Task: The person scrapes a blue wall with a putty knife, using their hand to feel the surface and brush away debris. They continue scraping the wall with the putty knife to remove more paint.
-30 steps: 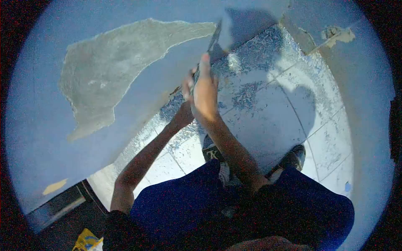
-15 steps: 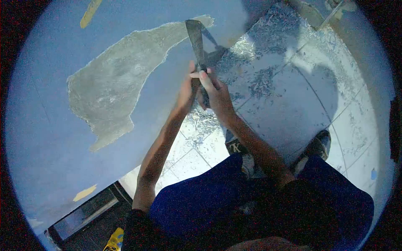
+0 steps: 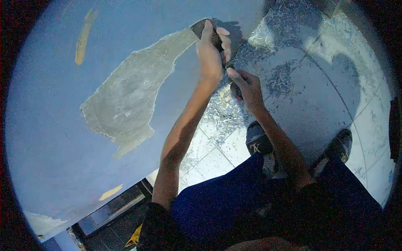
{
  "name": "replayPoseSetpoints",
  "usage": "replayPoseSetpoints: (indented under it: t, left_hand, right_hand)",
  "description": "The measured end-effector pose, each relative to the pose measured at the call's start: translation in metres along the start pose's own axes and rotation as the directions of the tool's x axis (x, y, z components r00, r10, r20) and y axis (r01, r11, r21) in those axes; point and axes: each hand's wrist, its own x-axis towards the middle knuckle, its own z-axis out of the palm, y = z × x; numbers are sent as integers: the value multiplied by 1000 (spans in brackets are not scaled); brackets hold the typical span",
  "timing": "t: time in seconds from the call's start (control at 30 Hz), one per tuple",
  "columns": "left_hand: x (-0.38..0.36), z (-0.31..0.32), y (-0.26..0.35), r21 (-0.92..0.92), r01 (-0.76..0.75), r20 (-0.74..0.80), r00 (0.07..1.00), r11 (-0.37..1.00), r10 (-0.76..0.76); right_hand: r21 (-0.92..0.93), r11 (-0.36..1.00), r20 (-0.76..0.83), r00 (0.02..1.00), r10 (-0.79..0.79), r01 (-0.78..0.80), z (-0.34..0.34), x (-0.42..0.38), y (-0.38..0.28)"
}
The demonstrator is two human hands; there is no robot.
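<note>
A paint scraper has its broad blade against the blue wall, at the upper tip of a bare grey patch. My left hand is closed around the blade, which it partly hides. Lower and to the right, my right hand is closed around the scraper's handle. The patch has a ragged, pale rim where the blue coat ends.
Flakes and scrapings litter the tiled floor along the wall. My shoes stand on the tiles. Yellowish marks show on the wall. A dark framed opening lies at lower left, near a yellow item.
The scraper's blade has come down against the wall by the patch's upper end. My left hand has slid up from the handle onto the blade; my right hand still holds the handle.
</note>
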Motion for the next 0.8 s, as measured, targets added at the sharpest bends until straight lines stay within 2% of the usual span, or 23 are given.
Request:
replayPoseSetpoints:
  t: [0.1,0.23,0.3,0.33,0.43,0.53,0.63,0.67,0.8]
  left_hand:
    - [2,5,-4,-14,-84,-55,995,996,83]
    - [9,11,-15,-9,-166,-161,974,986,162]
    - [10,11,-18,-45,-147,-175,975,988,138]
    - [9,10,-19,-63,-141,-181,975,988,128]
    - [10,9,-24,52,-216,-219,950,975,222]
    - [8,20,-15,0,-200,-216,957,980,195]
    - [5,25,-16,-73,-118,-292,952,990,92]
    - [9,24,-18,18,-211,-274,939,977,208]
    - [18,22,-20,-95,-181,-207,965,979,158]
  right_hand:
    - [77,980,57,982,180,-184,-6,10,4]
    - [-24,999,26,999,28,-28,-17,24,15]
    - [-99,995,5,1000,-11,11,-18,23,7]
    - [21,1000,38,999,2,-3,-16,18,3]
    - [-38,999,15,999,39,-38,-14,21,12]
    - [-134,990,16,999,-39,41,-21,27,9]
    - [-153,987,12,999,-44,45,-24,23,12]
    - [-81,997,-6,1000,-16,16,-20,23,13]
    - [-112,993,15,999,-40,42,-26,34,-1]
